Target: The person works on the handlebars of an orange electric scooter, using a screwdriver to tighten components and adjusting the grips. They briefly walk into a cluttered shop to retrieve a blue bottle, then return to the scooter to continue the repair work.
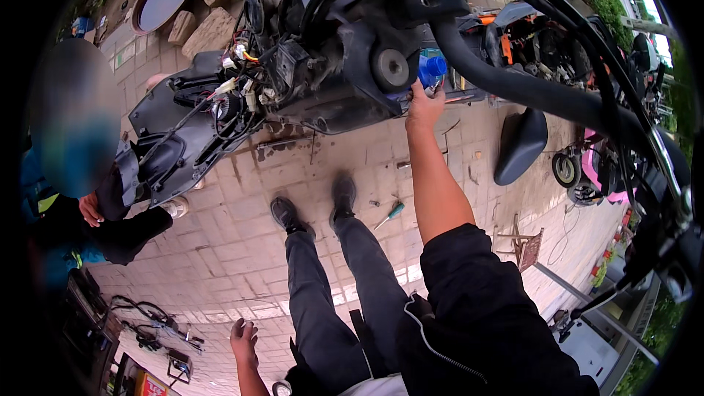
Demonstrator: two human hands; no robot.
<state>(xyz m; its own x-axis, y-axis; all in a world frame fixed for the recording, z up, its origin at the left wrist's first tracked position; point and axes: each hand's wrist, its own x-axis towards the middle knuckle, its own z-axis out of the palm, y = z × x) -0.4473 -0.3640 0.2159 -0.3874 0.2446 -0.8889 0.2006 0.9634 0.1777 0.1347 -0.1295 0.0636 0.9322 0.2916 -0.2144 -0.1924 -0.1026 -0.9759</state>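
Note:
My right hand (424, 105) reaches forward to the stripped black scooter (345, 66), its fingers pinched on a small metal part (438, 88) at the frame, just below a blue container (431, 68). The sleeve is pushed up to the elbow. My left hand (244, 338) hangs low beside my leg, fingers loosely apart and holding nothing. My two black shoes (315, 209) stand on the paving in front of the scooter. The scooter's wiring and connectors (238, 77) lie exposed on its left side.
Another person in dark clothes stands at the left, a hand (92, 210) near a loose black body panel (172, 147). A green-handled screwdriver (391, 213) lies on the paving. Bricks (211, 28), cables (150, 320), a black mirror (521, 145) and a pink scooter (598, 172) surround me.

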